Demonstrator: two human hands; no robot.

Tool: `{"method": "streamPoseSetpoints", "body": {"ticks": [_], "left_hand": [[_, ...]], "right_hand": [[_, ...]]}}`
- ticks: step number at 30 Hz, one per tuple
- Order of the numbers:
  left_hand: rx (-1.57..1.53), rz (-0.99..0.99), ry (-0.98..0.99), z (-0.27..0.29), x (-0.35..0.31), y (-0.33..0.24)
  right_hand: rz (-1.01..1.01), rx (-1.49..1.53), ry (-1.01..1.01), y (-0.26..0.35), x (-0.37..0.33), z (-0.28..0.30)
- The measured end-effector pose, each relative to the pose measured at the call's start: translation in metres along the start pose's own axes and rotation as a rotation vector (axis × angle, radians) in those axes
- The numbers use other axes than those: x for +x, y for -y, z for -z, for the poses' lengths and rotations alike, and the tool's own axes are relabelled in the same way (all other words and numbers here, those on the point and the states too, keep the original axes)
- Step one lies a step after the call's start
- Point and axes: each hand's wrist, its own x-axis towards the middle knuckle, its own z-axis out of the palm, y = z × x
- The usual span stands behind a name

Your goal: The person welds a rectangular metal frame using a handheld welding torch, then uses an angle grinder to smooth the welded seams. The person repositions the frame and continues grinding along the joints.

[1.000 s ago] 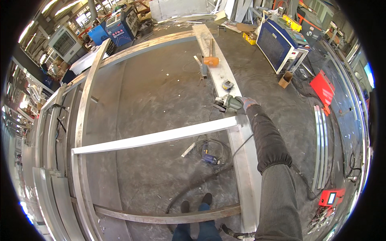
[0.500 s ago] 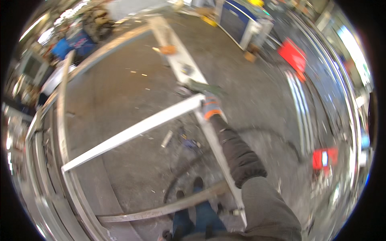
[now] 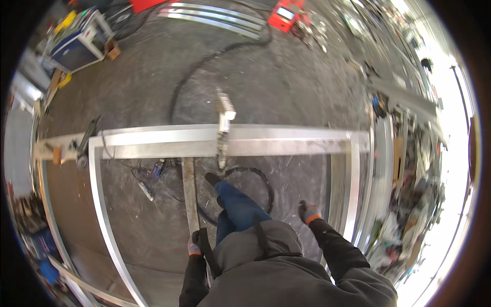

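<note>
A pale metal frame (image 3: 169, 135) of square tubes lies around and in front of me, propped on long bars. My left hand (image 3: 194, 243), in a grey glove with an orange cuff, is low by the near end of a worn crossbar (image 3: 189, 192); its fingers are mostly hidden, and I cannot tell if it touches. My right hand (image 3: 309, 212), gloved alike, hangs over the floor inside the frame's right side, its fingers loosely extended with nothing visible in them. Across the frame's far bar lies a blurred, clamp-like tool (image 3: 223, 123) with a light block at one end.
A dark tool with a round end (image 3: 84, 148) rests at the frame's far left corner. A black hose (image 3: 176, 92) curves over the floor. Several shiny tubes (image 3: 215, 18) lie far off beside a red machine (image 3: 284, 14). Scrap (image 3: 394, 250) is piled at right.
My view has swung to the right. My right hand, earlier at a corner of the pale frame, is now away from it and lower. My left hand has come more into view.
</note>
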Motion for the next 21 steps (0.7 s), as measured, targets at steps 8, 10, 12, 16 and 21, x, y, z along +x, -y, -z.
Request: {"method": "streamPoseSetpoints", "body": {"ticks": [8,10,12,16,21], "left_hand": [[0.568,-0.209,0.295,-0.06,0.038,-0.132],[0.719,-0.294,0.338,-0.092,0.045,-0.171],[0.685,-0.316,0.401,-0.13,0.049,-0.215],[0.893,-0.684,0.475,-0.232,0.055,-0.315],[0.97,-1.13,0.437,-0.416,0.069,-0.43]], "right_hand": [[-0.497,0.575,-0.179,-0.109,-0.125,-0.126],[-0.579,0.698,-0.262,-0.105,-0.121,-0.142],[-0.579,0.879,-0.489,-0.116,-0.104,-0.133],[-0.467,0.764,-1.009,-0.178,-0.025,-0.048],[-0.496,0.474,-0.975,-0.293,0.135,0.08]]}}
